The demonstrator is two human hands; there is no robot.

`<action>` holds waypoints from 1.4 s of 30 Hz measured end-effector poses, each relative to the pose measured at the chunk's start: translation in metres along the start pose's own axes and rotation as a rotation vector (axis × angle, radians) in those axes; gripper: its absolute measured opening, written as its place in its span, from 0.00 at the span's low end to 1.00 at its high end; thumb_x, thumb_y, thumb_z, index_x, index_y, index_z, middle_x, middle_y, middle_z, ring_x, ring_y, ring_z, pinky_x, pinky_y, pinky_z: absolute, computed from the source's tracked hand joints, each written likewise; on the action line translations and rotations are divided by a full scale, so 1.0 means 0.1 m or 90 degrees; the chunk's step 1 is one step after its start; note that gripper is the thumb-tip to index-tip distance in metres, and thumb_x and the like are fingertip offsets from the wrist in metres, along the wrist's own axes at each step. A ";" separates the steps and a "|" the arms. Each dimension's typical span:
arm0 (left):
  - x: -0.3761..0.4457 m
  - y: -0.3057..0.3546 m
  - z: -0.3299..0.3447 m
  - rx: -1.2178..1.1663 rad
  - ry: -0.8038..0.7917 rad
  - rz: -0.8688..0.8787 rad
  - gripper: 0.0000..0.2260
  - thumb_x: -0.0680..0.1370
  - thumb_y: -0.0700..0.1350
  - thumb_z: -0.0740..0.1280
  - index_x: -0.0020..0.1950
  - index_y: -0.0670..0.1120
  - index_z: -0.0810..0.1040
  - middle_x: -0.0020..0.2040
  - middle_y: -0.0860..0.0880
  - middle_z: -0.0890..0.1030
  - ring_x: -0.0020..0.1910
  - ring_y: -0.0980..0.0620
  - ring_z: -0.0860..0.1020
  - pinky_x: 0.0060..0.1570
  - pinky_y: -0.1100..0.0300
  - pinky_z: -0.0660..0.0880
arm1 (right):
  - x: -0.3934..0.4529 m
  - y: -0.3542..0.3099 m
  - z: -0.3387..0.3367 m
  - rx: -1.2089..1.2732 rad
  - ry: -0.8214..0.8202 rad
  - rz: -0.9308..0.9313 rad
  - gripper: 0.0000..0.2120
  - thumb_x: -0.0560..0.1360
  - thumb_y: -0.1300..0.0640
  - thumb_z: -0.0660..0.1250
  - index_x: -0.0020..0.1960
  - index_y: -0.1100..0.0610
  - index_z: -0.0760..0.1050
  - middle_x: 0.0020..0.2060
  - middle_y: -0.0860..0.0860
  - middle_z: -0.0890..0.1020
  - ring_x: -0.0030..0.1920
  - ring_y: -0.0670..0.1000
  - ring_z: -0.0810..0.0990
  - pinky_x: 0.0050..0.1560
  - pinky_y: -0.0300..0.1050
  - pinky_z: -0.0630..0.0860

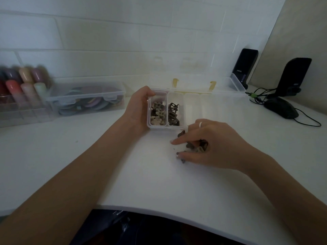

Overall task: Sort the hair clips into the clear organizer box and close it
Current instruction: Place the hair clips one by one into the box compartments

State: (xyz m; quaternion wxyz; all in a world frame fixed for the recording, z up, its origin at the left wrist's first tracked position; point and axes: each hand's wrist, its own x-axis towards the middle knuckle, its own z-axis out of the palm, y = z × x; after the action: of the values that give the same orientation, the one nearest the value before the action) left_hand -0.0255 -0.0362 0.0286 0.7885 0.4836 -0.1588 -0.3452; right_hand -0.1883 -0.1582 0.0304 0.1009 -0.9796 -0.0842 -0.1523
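**A:** ok so where's everything sitting right now?

**B:** The clear organizer box (194, 110) is on the white desk (141, 174), lid (191, 73) flipped up and standing open behind it. The left hand (139, 106) is wrapped around the box's left end, thumb hooked over the far corner, fingers out of sight under or behind the wall.

**A:** anything in it?

**B:** Yep. The compartment right by the left hand has beige flower-shaped clips (158, 113). The next one over has dark brown square clips (173, 114). The compartments further right look bare, though it's washed out there.

**A:** and the right hand?

**B:** The right hand (208, 147) is down on the desk just in front of the box, cupped over a little pile of loose clips (196, 146). Index finger points out left, thumb below it, the other fingers curl over the pile. One ring on it. Can't honestly tell if it's pinching a clip or just resting on them.

**A:** other stuff around?

**B:** Way off past the left hand there's a closed clear bin (86, 98) of colourful bits and a blurry rack of bottles (23, 84). Past the right hand, two black speakers (247, 66) and a mouse (281, 108).
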 end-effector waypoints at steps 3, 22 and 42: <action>0.02 -0.01 -0.01 -0.002 0.000 0.001 0.11 0.73 0.46 0.56 0.47 0.43 0.75 0.37 0.44 0.75 0.30 0.48 0.75 0.32 0.61 0.76 | 0.00 0.00 -0.03 -0.022 -0.037 0.008 0.11 0.67 0.39 0.68 0.48 0.40 0.81 0.34 0.37 0.76 0.42 0.41 0.72 0.39 0.37 0.73; 0.04 -0.03 -0.05 0.009 -0.002 0.013 0.17 0.70 0.47 0.57 0.55 0.42 0.73 0.41 0.42 0.75 0.35 0.46 0.74 0.35 0.59 0.76 | 0.05 0.02 0.00 0.132 0.138 0.015 0.09 0.71 0.60 0.70 0.47 0.49 0.81 0.43 0.44 0.78 0.42 0.42 0.75 0.43 0.33 0.73; 0.00 0.06 -0.09 0.008 0.045 0.074 0.15 0.74 0.45 0.51 0.38 0.43 0.76 0.30 0.46 0.76 0.30 0.48 0.73 0.37 0.60 0.70 | 0.03 0.25 0.01 0.026 0.291 0.150 0.06 0.73 0.61 0.68 0.44 0.50 0.75 0.43 0.41 0.76 0.39 0.41 0.73 0.40 0.41 0.73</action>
State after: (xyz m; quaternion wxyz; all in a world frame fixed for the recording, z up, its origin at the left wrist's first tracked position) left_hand -0.0176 -0.0284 0.0292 0.8093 0.4902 -0.1609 -0.2809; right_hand -0.1800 -0.1818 0.0257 0.1538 -0.9206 0.0524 -0.3550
